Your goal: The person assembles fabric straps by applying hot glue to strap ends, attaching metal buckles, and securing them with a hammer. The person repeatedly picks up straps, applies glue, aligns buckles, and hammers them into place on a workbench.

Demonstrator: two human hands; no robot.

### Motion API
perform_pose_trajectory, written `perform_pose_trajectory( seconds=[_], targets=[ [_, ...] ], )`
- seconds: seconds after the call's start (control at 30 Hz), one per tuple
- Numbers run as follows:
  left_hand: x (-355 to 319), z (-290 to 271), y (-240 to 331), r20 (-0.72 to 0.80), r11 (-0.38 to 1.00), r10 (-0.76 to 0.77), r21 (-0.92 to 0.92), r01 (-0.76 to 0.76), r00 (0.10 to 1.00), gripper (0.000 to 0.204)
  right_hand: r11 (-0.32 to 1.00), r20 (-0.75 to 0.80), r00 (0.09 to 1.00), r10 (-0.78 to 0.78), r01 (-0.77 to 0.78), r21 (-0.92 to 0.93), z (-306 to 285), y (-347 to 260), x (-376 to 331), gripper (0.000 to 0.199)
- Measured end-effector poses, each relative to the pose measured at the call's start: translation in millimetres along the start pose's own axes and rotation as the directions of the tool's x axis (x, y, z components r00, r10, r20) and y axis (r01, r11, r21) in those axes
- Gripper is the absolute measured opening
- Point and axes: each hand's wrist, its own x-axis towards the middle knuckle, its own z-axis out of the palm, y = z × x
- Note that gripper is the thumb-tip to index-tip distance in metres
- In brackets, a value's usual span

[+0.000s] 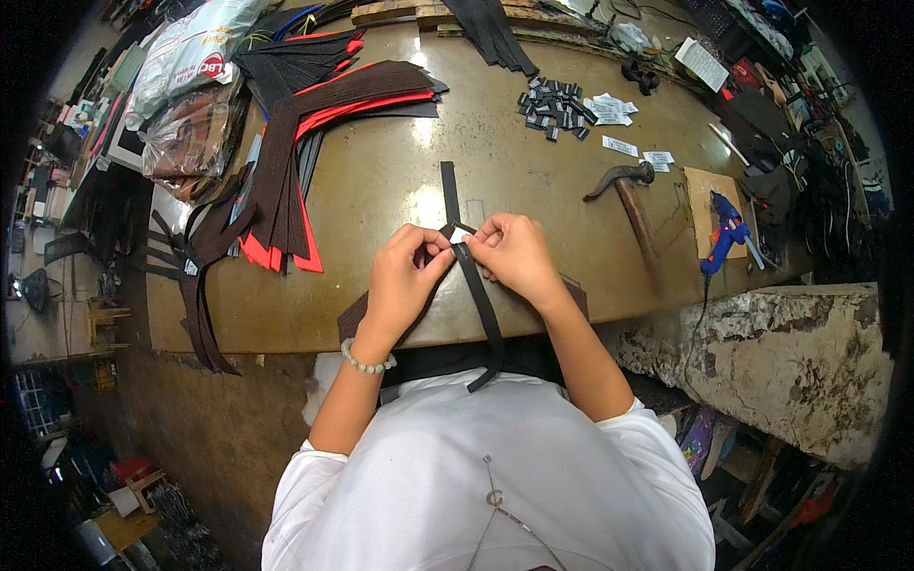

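Both my hands meet over the table's near edge, fingertips pinched together. My left hand [404, 271] is closed on a dark brown fabric strip [354, 314], whose ends slope out under my forearms. My right hand [519, 255] pinches at a small white label [459, 235] lying at the strip's folded peak. A narrow black strap [479, 303] runs beneath the fingers. Its far end [449, 190] lies flat on the table, and its near end hangs over the edge toward my lap. My fingers hide part of the label and the fold.
Brown, red and black cut strips [286, 143] are fanned at the left. Beyond my hands sit a pile of small black pieces [557, 107] and loose white labels [614, 109]. To the right lie a hammer [636, 209] and a blue glue gun [726, 233] on cardboard, its cord trailing down.
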Motion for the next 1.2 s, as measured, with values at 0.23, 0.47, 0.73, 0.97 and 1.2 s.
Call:
perform_pose_trajectory(
  seconds=[0.23,0.47,0.73,0.97,1.2],
  targets=[
    [9,4,-3,0.005,0.989,-0.131,0.07,0.13,0.991,0.016,0.992,-0.022,0.994,-0.108,0.106,-0.074,-7,-9,-7,0.016],
    [3,6,5,-0.026,0.98,-0.125,0.152,0.127,0.992,0.02,0.941,0.207,0.926,-0.317,0.279,0.19,-19,-23,31,0.019],
    [-4,6,8,0.007,0.96,0.023,0.279,-0.024,1.0,0.02,0.98,0.34,0.925,-0.168,0.194,-0.044,-10,-16,100,0.008],
    [-12,10,9,0.077,0.832,0.145,0.531,-0.164,0.986,0.032,0.928,-0.345,0.878,-0.333,0.37,0.045,-17,-32,77,0.025],
    [-10,9,7,0.08,0.841,0.172,0.507,-0.189,0.982,0.032,0.447,0.234,0.691,-0.684,0.65,-0.614,-13,12,-52,0.042]
  ],
)
